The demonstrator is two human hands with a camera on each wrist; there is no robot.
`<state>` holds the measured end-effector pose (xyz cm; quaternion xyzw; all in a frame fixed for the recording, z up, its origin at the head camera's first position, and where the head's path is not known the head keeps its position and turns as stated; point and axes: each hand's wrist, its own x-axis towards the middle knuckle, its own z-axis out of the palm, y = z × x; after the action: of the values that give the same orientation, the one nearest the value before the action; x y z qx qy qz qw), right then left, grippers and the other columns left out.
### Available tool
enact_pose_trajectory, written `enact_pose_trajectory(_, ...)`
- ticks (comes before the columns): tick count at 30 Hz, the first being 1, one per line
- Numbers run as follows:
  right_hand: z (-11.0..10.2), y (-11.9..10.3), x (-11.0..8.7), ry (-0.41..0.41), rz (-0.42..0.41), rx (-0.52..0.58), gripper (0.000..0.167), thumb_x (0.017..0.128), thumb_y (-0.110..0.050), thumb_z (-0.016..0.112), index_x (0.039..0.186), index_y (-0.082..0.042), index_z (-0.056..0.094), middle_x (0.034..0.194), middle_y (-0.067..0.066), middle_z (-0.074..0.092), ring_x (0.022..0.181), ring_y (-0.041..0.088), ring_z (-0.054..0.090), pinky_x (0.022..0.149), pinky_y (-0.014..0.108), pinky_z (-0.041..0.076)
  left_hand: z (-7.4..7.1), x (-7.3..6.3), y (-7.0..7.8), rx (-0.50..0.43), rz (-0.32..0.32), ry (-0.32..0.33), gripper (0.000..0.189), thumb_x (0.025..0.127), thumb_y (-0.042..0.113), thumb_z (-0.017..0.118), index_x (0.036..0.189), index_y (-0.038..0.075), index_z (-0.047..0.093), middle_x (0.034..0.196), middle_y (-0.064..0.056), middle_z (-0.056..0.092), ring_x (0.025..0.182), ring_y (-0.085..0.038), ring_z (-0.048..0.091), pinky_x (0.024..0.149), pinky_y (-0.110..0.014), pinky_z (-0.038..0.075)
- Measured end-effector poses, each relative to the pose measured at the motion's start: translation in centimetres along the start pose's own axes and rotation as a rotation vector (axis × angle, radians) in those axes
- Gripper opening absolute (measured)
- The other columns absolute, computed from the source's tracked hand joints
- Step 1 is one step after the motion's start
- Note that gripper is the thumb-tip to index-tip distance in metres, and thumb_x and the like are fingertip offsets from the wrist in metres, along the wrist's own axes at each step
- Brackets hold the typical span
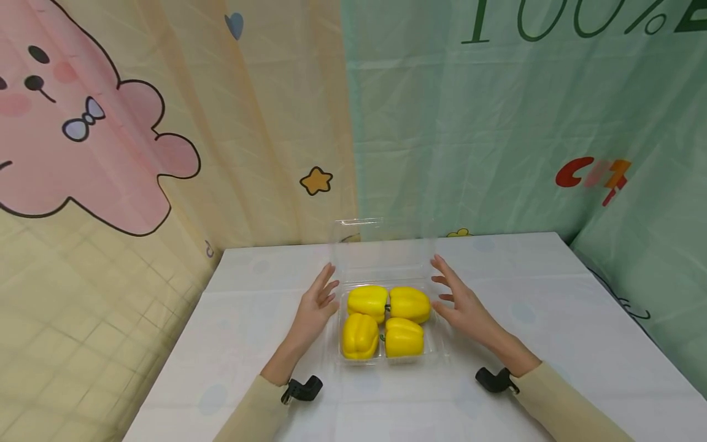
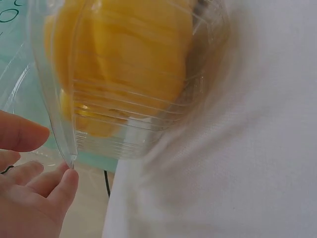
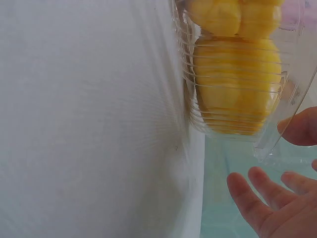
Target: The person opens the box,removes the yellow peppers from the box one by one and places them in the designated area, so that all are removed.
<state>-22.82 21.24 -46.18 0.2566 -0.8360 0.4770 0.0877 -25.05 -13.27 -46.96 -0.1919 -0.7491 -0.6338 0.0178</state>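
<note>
A clear plastic clamshell box (image 1: 381, 361) sits on the table with its lid (image 1: 381, 252) raised at the back. Several yellow bell peppers lie inside in two rows, among them a front left pepper (image 1: 360, 336) and a back right pepper (image 1: 410, 304). My left hand (image 1: 313, 313) is at the box's left side, fingers loosely extended; in the left wrist view its fingertips meet or nearly meet the rim (image 2: 60, 134). On the right side, my right hand (image 1: 464, 310) has spread fingers, with the thumb (image 3: 299, 126) close to the rim. Whether that thumb touches, I cannot tell.
A white cloth covers the table (image 1: 248, 344). Behind it hangs a printed curtain (image 1: 469, 123), beige on the left and green on the right. Each wrist carries a black camera, the left camera (image 1: 305, 388) and the right camera (image 1: 493, 380).
</note>
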Motion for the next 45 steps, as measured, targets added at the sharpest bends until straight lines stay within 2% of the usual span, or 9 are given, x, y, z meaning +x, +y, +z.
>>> enact_pose_trajectory(4, -0.1, -0.6, 0.2, -0.024, 0.025, 0.024, 0.088, 0.093, 0.015, 0.057, 0.162, -0.016, 0.012, 0.165, 0.016, 0.015, 0.135, 0.048, 0.041, 0.096, 0.068, 0.045, 0.1, 0.2, 0.2, -0.004, 0.004, -0.017, 0.080, 0.093, -0.020, 0.048, 0.161, 0.013, 0.021, 0.165, -0.009, 0.021, 0.142, -0.039, 0.037, 0.114, -0.052, 0.033)
enact_pose_trajectory(8, -0.1, 1.1, 0.4, -0.044, 0.061, 0.029, 0.087, 0.094, 0.014, 0.055, 0.162, -0.020, 0.013, 0.166, 0.013, 0.013, 0.137, 0.046, 0.040, 0.097, 0.067, 0.044, 0.2, 0.0, 1.6, -0.005, -0.032, -0.033, 0.080, 0.091, -0.020, 0.050, 0.160, 0.010, 0.023, 0.166, -0.012, 0.020, 0.142, -0.039, 0.039, 0.113, -0.052, 0.034)
enact_pose_trajectory(11, 0.0, 2.4, 0.5, -0.053, 0.057, 0.030, 0.088, 0.094, 0.013, 0.055, 0.162, -0.024, 0.013, 0.166, 0.011, 0.012, 0.136, 0.044, 0.041, 0.097, 0.065, 0.046, 0.1, 0.1, 2.1, -0.003, -0.064, -0.042, 0.081, 0.090, -0.021, 0.053, 0.160, 0.010, 0.026, 0.165, -0.012, 0.022, 0.141, -0.038, 0.040, 0.111, -0.051, 0.036)
enact_pose_trajectory(20, 0.0, 3.3, 0.4, -0.068, 0.067, 0.083, 0.085, 0.095, 0.005, 0.058, 0.162, -0.029, 0.018, 0.166, 0.004, 0.014, 0.135, 0.035, 0.046, 0.098, 0.054, 0.049, -0.4, 1.1, -1.3, -0.091, -0.106, -0.047, 0.078, 0.091, -0.020, 0.054, 0.159, 0.010, 0.029, 0.166, -0.005, 0.022, 0.141, -0.031, 0.042, 0.108, -0.040, 0.041)
enact_pose_trajectory(25, 0.1, 3.4, 0.3, -0.074, 0.094, 0.100, 0.084, 0.096, 0.004, 0.058, 0.162, -0.030, 0.018, 0.166, 0.003, 0.015, 0.135, 0.033, 0.046, 0.097, 0.044, 0.052, -0.5, 1.1, -1.8, -0.126, -0.108, -0.038, 0.077, 0.091, -0.018, 0.056, 0.158, 0.013, 0.034, 0.164, 0.001, 0.027, 0.138, -0.026, 0.046, 0.103, -0.031, 0.045)
enact_pose_trajectory(29, 0.1, 3.5, 0.2, -0.075, 0.100, 0.107, 0.081, 0.097, 0.003, 0.058, 0.162, -0.027, 0.019, 0.165, 0.007, 0.017, 0.135, 0.035, 0.046, 0.095, 0.040, 0.052, -0.5, 1.0, -1.8, -0.147, -0.107, -0.041, 0.076, 0.091, -0.017, 0.055, 0.158, 0.013, 0.034, 0.164, 0.001, 0.027, 0.138, -0.026, 0.047, 0.101, -0.031, 0.047)
enact_pose_trajectory(33, 0.1, 3.5, 0.1, -0.078, 0.102, 0.119, 0.078, 0.098, 0.001, 0.058, 0.161, -0.025, 0.021, 0.164, 0.009, 0.019, 0.135, 0.037, 0.046, 0.095, 0.044, 0.051, -0.6, 0.8, -2.1, -0.173, -0.112, -0.051, 0.075, 0.092, -0.015, 0.055, 0.158, 0.012, 0.032, 0.165, 0.000, 0.026, 0.138, -0.027, 0.047, 0.100, -0.031, 0.048)
enact_pose_trajectory(40, 0.3, 3.6, 0.1, -0.087, 0.096, 0.163, 0.073, 0.099, 0.002, 0.057, 0.161, -0.017, 0.022, 0.163, 0.015, 0.020, 0.135, 0.043, 0.044, 0.098, 0.063, 0.045, -0.7, 0.6, -2.8, -0.193, -0.142, -0.052, 0.071, 0.096, -0.006, 0.058, 0.159, 0.013, 0.031, 0.164, 0.000, 0.027, 0.135, -0.024, 0.050, 0.100, -0.028, 0.048)
enact_pose_trajectory(45, 0.3, 3.6, 0.1, -0.088, 0.130, 0.164, 0.071, 0.099, 0.001, 0.057, 0.160, -0.015, 0.024, 0.162, 0.012, 0.022, 0.135, 0.041, 0.045, 0.100, 0.065, 0.042, -0.7, 0.4, -3.2, -0.218, -0.153, -0.035, 0.068, 0.097, -0.002, 0.059, 0.158, 0.015, 0.035, 0.163, 0.000, 0.030, 0.134, -0.022, 0.051, 0.100, -0.028, 0.048)
